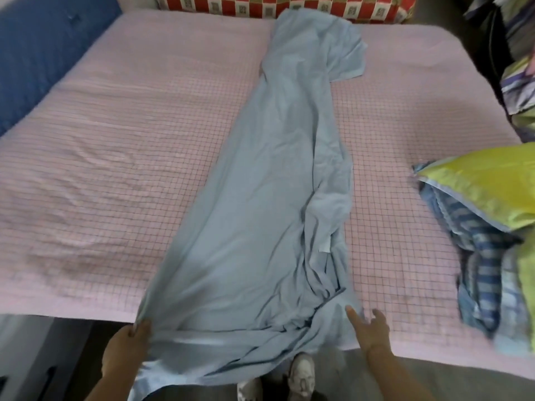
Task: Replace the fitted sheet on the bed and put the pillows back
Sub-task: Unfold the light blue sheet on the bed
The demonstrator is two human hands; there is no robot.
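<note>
Obs.: the light-blue cotton fitted sheet (269, 198) lies on the bed (115, 169), whose surface is a pink cover with a fine dark grid. The sheet is not spread. It is gathered into one long strip down the middle.

Long axis: from the foot edge, where the person stands, straight away to the head end. The near end is wide and spills over the foot edge. The far end is narrow and folded back. Bare pink cover lies on both sides of the strip.

Hands: the left hand (127, 345) is clenched on the strip's near left corner and holds the cloth taut. The right hand (372, 332) is released, fingers straight and spread, just beside the bunched folds on the strip's right side. Cannot tell whether it touches the cloth. Both hands are at the near end, and the right one is nearer the gathered bulk.

Judgement: the spare cloth is on the right, so the strip should open sideways from there.

Pillows: a yellow-green pillow (486, 189) lies on a blue plaid one (480, 261) at the bed's right edge. A red-and-white checked cushion (318, 7) is at the head.

Writing: a small pale tag (324, 244) is on the sheet's right fold. Nothing on it is legible, and no brand is visible.
</note>
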